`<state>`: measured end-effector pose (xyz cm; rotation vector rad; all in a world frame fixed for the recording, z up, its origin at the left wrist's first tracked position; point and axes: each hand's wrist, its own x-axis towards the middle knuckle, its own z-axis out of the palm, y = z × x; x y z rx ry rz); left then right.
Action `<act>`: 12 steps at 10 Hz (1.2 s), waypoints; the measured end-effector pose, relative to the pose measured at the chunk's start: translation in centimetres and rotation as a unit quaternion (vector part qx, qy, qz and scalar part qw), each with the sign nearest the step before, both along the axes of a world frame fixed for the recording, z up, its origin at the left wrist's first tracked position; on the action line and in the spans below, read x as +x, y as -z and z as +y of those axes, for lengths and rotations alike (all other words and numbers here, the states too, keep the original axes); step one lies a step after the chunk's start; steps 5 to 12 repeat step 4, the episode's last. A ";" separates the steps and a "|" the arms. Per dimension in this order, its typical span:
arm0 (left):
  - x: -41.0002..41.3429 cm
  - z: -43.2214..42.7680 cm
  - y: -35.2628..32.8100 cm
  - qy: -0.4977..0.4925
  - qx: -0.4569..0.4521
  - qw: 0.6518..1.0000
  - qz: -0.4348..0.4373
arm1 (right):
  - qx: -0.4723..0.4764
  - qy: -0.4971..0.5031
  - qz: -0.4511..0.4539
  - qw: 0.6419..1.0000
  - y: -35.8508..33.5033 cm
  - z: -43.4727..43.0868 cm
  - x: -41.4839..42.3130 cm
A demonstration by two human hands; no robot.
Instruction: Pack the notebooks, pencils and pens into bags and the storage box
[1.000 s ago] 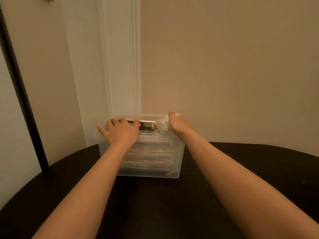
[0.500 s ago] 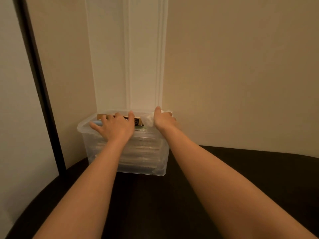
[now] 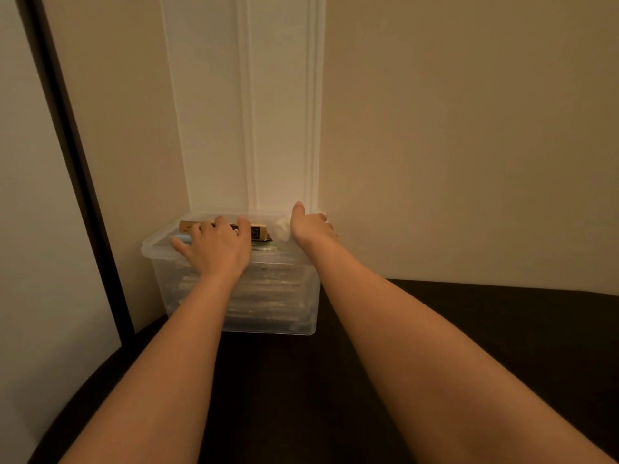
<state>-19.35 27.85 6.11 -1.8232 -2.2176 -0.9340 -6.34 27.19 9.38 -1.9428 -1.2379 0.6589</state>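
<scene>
- Fingers [image 3: 222, 224] of the left hand [image 3: 214, 252] lie apart, lightly bent, pressing on top of the load. The right hand [image 3: 310, 226] sits at the right rear rim, thumb raised; its finger hold cannot be told.
- Table [image 3: 502, 329]: dark, carries the box at its far corner.
- Door trim [image 3: 278, 112]: white, directly behind the box, blocking any further push.
- Storage box [image 3: 274, 296]: translucent, layered full to the rim; packing judged near complete.
- Tan packet [image 3: 259, 232] and blue item [image 3: 182, 238]: at rim height, judged to need seating. No lid seen.
</scene>
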 end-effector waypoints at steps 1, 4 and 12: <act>1.2 -1.4 0.3 0.072 0.003 0.997 0.015 | 0.004 -0.017 0.041 0.999 0.1 -0.4 0.5; 6.2 -7.4 -0.6 0.192 0.026 0.981 -0.030 | -0.012 -0.087 0.105 0.991 2.2 -7.2 4.8; 6.2 -7.4 -0.6 0.192 0.026 0.981 -0.030 | -0.012 -0.087 0.105 0.991 2.2 -7.2 4.8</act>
